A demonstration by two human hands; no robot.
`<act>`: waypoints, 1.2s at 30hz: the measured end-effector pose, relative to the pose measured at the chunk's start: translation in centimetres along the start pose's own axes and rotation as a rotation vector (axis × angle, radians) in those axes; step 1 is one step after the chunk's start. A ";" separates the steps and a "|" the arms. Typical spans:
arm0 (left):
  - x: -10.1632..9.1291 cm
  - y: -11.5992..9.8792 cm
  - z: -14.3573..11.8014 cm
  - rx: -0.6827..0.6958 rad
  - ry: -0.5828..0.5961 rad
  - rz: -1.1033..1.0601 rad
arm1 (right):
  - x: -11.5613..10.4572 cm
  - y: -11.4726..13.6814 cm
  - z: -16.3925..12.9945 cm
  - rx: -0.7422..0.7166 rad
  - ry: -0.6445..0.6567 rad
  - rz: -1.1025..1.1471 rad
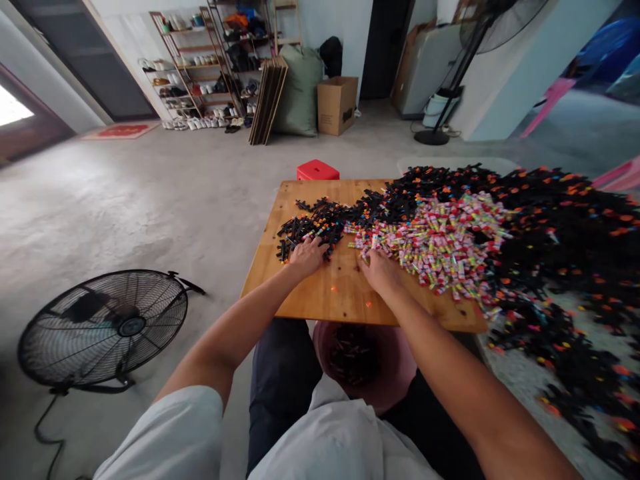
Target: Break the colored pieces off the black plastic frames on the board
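My left hand [307, 257] lies at the near edge of a pile of small black plastic pieces [320, 220] with orange and yellow bits. Its fingers are stretched out over the pieces. Beside a heap of small pink, white and yellow printed tubes [445, 240], my right hand [380, 270] is closed in a pinch. One small printed tube [375, 241] stands up at its fingertips. Both hands rest low over the wooden table [315, 303]. Between my legs sits a pink basin [400, 367] with dark pieces inside.
More black pieces [565, 233] spread in a large mound to the right of the table. A floor fan [131, 327] stands at the left. Behind the table is a red stool [317, 170]. Further back are a cardboard box [337, 107], a sack [296, 93] and shoe racks [200, 67].
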State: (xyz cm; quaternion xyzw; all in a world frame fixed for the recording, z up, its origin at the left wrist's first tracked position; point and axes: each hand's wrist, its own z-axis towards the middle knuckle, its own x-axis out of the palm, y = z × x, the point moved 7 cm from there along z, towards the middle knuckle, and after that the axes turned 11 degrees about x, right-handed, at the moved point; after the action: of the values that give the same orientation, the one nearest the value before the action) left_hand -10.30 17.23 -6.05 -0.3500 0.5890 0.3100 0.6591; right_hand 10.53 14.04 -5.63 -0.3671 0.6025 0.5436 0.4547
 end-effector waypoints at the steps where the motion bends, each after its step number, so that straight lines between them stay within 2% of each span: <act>1: -0.1 0.2 0.0 0.019 -0.010 -0.034 | 0.4 0.2 0.1 -0.006 0.014 -0.011; 3: -0.4 0.3 0.0 0.054 -0.076 -0.176 | 0.9 0.1 -0.2 -0.013 0.011 0.019; 5: -1.1 0.6 -0.4 0.001 -0.224 -0.424 | 1.0 -0.5 -0.8 0.009 -0.012 0.141; 7: -1.4 1.3 -1.0 -0.156 -0.416 -0.773 | 1.1 -1.2 -1.7 0.044 0.006 0.360; 9: -0.8 1.1 -1.8 -0.328 -0.577 -1.194 | 1.7 -1.4 -3.0 0.065 0.105 0.618; 12: 0.3 -1.6 -2.2 -0.424 -0.658 -1.739 | 2.4 -0.8 -5.6 0.076 0.281 0.937; 14: 0.5 -3.8 -2.3 -0.422 -0.651 -1.914 | 2.3 -0.3 -7.0 0.081 0.327 1.066; 17: 0.4 -6.2 -2.6 -0.424 -0.665 -2.008 | 1.6 -0.3 -8.3 0.076 0.294 1.160; 21: -0.2 -7.7 -2.9 -0.470 -0.678 -2.037 | 0.9 -0.8 -8.8 0.042 0.257 1.200; 26: -1.0 -8.2 -3.2 -0.490 -0.692 -1.985 | 0.7 -1.5 -8.8 0.034 0.212 1.167; 36: -0.3 -8.8 -3.6 -0.558 -0.732 -1.839 | 1.6 -1.7 -9.0 0.059 0.216 1.263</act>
State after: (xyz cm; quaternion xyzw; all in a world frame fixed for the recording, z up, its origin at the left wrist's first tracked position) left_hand -5.16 9.33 -5.11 -0.6905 -0.2368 -0.1011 0.6760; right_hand 10.28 4.98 -7.71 0.0184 0.7599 0.6498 -0.0062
